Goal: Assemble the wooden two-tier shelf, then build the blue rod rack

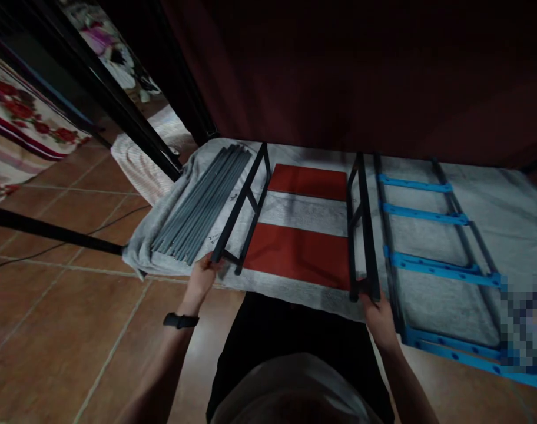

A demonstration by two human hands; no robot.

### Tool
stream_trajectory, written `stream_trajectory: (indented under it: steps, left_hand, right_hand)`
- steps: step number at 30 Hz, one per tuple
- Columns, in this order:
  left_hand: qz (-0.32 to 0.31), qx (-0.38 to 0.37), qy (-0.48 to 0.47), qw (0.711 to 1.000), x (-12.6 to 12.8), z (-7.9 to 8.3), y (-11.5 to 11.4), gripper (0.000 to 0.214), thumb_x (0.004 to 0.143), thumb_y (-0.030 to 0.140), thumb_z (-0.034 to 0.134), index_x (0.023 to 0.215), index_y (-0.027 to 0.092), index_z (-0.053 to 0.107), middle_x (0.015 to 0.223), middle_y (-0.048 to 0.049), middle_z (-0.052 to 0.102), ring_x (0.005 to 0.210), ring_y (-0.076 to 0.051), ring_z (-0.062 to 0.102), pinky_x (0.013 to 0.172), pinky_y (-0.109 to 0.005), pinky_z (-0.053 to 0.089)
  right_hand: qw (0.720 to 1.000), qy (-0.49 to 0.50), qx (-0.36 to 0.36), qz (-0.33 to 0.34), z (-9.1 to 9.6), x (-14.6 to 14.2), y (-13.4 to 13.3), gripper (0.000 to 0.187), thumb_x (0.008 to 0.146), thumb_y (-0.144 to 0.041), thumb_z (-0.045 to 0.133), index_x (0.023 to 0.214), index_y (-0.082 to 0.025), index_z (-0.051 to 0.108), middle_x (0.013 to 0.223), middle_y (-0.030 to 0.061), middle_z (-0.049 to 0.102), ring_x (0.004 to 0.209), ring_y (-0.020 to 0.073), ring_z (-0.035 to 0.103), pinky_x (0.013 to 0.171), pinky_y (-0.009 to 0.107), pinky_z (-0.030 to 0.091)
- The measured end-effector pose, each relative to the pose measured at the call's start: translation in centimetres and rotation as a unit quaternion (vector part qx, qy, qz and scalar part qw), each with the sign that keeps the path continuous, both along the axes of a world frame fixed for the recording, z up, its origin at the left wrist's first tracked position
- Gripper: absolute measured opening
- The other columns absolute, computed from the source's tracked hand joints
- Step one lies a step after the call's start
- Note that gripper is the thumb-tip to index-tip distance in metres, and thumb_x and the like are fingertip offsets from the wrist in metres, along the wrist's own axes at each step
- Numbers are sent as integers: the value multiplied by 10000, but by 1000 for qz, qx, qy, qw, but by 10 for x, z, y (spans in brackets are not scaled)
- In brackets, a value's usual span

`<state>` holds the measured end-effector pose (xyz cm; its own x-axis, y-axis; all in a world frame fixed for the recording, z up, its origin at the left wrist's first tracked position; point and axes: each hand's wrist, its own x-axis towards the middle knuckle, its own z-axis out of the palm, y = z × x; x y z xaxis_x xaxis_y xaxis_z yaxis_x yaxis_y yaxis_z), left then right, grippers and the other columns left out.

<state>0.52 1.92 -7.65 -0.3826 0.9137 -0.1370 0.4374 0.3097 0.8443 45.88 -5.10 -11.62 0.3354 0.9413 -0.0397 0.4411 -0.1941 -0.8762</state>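
My left hand is closed on the near end of a black ladder-like frame with a few crossbars. A matching black frame has its near end in my right hand, which is closed around it. Both frames stand on edge, roughly parallel, on a grey cloth. Between them lie two flat red-orange panels, a larger near panel and a smaller far panel. My fingertips are partly hidden behind the frames.
A bundle of grey rods lies left of the frames. To the right is a dark frame with blue crossbars. Black metal posts and a thin cable are at the left, over a tiled floor. A dark wall-like surface rises behind.
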Motion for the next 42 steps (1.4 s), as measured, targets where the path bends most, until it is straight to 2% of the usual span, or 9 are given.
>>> stream_trajectory:
  steps: [3,7,11,15,22,29,34,37,42]
  left_hand:
    - [-113,-46,98,988,14,-15,1,127,767,232,596,844,171,678,823,-70,721,938,-249,672,845,-357,542]
    - [-182,-75,216,956,22,-17,-1,208,813,119,574,981,150,693,926,-108,729,980,-244,679,885,-336,523]
    - [-232,-88,287,925,19,-11,3,282,867,114,548,1114,139,680,997,-132,722,970,-252,693,880,-334,523]
    - [-272,-60,288,916,21,-1,9,329,900,87,473,1139,168,684,1084,-122,713,988,-241,695,894,-324,518]
    - [-227,-74,259,936,26,-5,5,402,823,75,575,1208,167,641,1030,-99,728,1011,-228,683,912,-321,521]
    - [-244,-107,312,912,24,-10,4,301,895,86,497,1124,132,686,994,-136,716,971,-235,701,900,-314,521]
    - [-243,-60,285,925,19,-12,10,275,863,67,523,1054,134,710,1089,-133,708,1007,-230,700,907,-304,525]
    - [-232,-47,246,940,14,-14,13,235,827,72,541,965,130,721,964,-110,730,936,-230,709,845,-301,545]
    - [-216,-15,94,972,4,-21,13,141,761,129,565,794,169,696,762,-26,725,793,-189,695,753,-284,566]
  right_hand:
    - [994,-100,-35,-4,-4,11,1,354,831,-418,495,1037,-208,692,1095,121,692,1037,285,656,926,413,505]
    - [982,-164,-98,6,-4,18,3,352,821,-447,496,978,-217,711,963,120,713,886,285,703,786,373,528]
    - [982,-159,-99,29,-13,24,5,335,803,-467,498,876,-211,702,824,103,713,762,267,706,702,359,527]
    - [987,-122,-90,54,-20,33,12,282,746,-454,531,810,-223,681,767,80,722,735,262,704,698,368,541]
    - [982,-155,-57,88,-22,39,18,221,706,-407,544,770,-243,676,861,99,747,871,301,716,786,408,555]
    - [954,-278,-72,92,-16,31,11,318,835,-386,446,898,-216,706,957,143,736,840,293,721,740,384,525]
    - [971,-195,-97,94,-9,30,14,204,768,-374,520,771,-237,671,769,79,730,677,243,702,622,326,506]
    - [980,-135,-124,76,-6,32,16,183,755,-391,550,714,-243,649,661,42,701,577,215,679,571,308,495]
    - [983,-101,-130,85,-5,37,18,206,751,-404,569,744,-226,672,664,43,701,573,219,684,578,317,510]
